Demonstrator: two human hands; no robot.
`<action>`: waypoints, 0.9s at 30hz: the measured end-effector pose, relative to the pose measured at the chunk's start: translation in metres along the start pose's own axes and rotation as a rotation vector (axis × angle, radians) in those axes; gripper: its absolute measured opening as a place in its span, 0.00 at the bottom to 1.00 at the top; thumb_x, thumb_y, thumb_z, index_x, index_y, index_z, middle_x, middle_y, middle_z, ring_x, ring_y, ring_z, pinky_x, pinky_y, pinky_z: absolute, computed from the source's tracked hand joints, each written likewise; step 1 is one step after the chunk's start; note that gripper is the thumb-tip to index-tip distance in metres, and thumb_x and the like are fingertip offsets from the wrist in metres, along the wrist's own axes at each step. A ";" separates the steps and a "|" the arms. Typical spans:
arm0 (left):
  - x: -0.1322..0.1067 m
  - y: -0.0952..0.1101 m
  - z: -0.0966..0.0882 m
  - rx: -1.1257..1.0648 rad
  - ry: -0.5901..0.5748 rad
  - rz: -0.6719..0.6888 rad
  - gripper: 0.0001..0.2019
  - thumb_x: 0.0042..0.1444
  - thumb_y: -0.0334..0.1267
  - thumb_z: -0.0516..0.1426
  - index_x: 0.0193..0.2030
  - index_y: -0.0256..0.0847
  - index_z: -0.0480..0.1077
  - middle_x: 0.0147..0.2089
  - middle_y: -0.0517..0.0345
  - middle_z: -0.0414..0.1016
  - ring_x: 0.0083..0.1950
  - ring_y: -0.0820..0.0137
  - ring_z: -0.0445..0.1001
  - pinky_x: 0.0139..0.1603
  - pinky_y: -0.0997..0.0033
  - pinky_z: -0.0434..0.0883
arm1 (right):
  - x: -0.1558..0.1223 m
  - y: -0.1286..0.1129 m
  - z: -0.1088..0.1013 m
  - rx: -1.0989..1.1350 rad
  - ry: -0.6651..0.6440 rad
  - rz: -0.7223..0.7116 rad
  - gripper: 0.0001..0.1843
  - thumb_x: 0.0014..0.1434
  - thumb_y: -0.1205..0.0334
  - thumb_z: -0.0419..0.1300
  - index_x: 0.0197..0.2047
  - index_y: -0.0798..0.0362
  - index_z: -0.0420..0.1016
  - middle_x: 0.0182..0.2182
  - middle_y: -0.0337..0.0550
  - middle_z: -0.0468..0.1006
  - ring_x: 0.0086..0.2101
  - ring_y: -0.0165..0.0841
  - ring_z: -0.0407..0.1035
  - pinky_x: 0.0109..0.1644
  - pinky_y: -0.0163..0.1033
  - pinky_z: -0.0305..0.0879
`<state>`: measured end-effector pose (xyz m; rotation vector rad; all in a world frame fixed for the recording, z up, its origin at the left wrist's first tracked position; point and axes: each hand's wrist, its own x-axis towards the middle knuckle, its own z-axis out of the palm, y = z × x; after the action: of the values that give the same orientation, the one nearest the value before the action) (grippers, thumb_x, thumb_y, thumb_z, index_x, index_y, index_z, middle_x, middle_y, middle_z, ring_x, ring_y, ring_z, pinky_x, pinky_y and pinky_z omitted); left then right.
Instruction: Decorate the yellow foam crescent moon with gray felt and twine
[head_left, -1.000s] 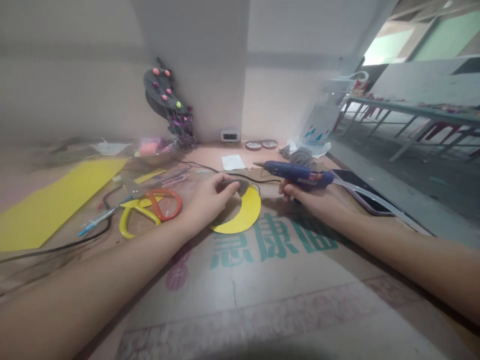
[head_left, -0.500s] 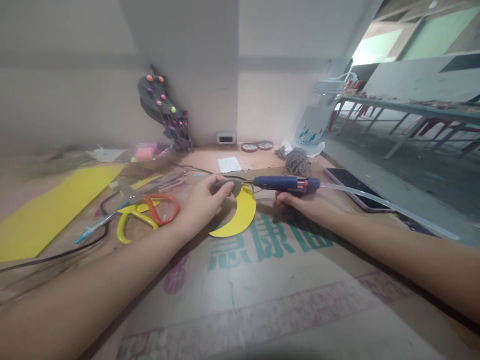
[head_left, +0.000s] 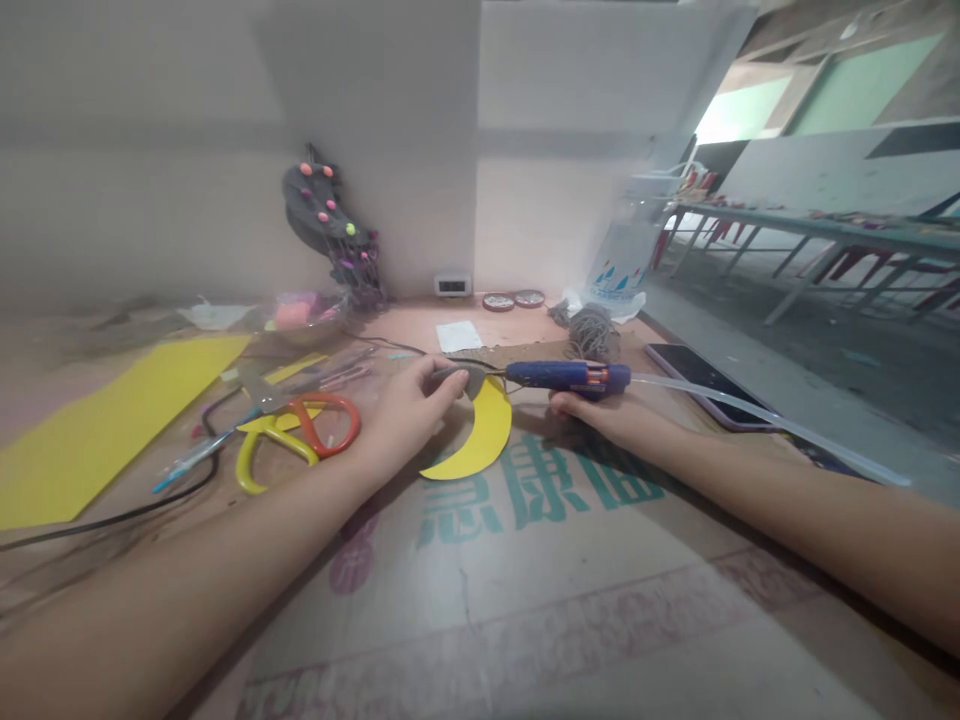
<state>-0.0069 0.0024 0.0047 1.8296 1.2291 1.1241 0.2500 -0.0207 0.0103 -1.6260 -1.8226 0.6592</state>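
My left hand [head_left: 420, 405] pinches the upper end of a yellow crescent cutout [head_left: 484, 435], where a grey piece [head_left: 472, 380] covers its tip. My right hand [head_left: 592, 405] is wrapped round a blue glue gun [head_left: 551, 375], which lies level and points left. Its nozzle meets the grey piece at the crescent's top; whether glue is coming out is too small to tell. A long clear glue stick [head_left: 772, 420] sticks out of the gun's rear. By my left forearm lie scissors [head_left: 330, 425] with one orange and one yellow handle loop.
Yellow sheet [head_left: 127, 420] lies at the left, near a blue pen [head_left: 191, 462]. A grey crescent ornament with pompoms [head_left: 319, 215] leans on the wall. Behind the gun are grey yarn [head_left: 592, 330], a white paper [head_left: 459, 336] and a small clock [head_left: 452, 286]. A phone [head_left: 705, 385] lies right.
The view has tilted slightly, so everything sits a little lower in the picture. Both hands keep their holds, and the glue gun's nozzle stays at the crescent's top.
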 end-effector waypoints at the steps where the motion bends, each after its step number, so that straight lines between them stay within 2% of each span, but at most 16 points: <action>1: 0.000 0.000 0.000 -0.003 0.001 0.004 0.13 0.57 0.50 0.55 0.37 0.41 0.69 0.29 0.61 0.73 0.27 0.71 0.69 0.30 0.72 0.63 | 0.000 -0.001 0.000 0.001 0.004 -0.004 0.20 0.52 0.40 0.61 0.29 0.50 0.75 0.28 0.45 0.79 0.33 0.42 0.74 0.39 0.46 0.71; 11: 0.001 -0.001 -0.001 0.007 -0.011 0.032 0.13 0.58 0.50 0.55 0.37 0.41 0.70 0.31 0.59 0.74 0.31 0.69 0.71 0.32 0.72 0.64 | -0.001 -0.006 0.000 0.001 0.004 0.002 0.19 0.53 0.42 0.61 0.29 0.49 0.76 0.29 0.45 0.80 0.34 0.43 0.75 0.39 0.46 0.71; 18: 0.000 0.002 0.000 -0.002 -0.037 0.017 0.13 0.58 0.50 0.55 0.38 0.41 0.69 0.29 0.61 0.72 0.28 0.71 0.68 0.28 0.73 0.63 | 0.001 -0.005 -0.001 -0.042 0.038 0.029 0.21 0.54 0.40 0.60 0.28 0.50 0.77 0.28 0.44 0.80 0.31 0.40 0.74 0.36 0.43 0.70; 24: 0.001 0.001 0.001 -0.024 -0.072 -0.030 0.16 0.57 0.52 0.54 0.39 0.41 0.70 0.29 0.60 0.74 0.25 0.71 0.68 0.26 0.73 0.62 | -0.001 -0.018 -0.011 0.123 0.103 -0.082 0.20 0.59 0.45 0.55 0.28 0.52 0.75 0.27 0.42 0.78 0.31 0.34 0.73 0.37 0.38 0.69; 27: 0.003 -0.001 0.002 -0.016 -0.060 0.001 0.15 0.56 0.51 0.55 0.37 0.41 0.71 0.31 0.58 0.76 0.31 0.67 0.72 0.31 0.72 0.65 | -0.001 -0.023 -0.017 0.331 0.168 -0.124 0.20 0.59 0.42 0.55 0.32 0.52 0.73 0.30 0.43 0.78 0.28 0.32 0.72 0.34 0.37 0.68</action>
<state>-0.0050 0.0055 0.0037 1.8390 1.1819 1.0689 0.2459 -0.0253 0.0384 -1.2995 -1.5833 0.7032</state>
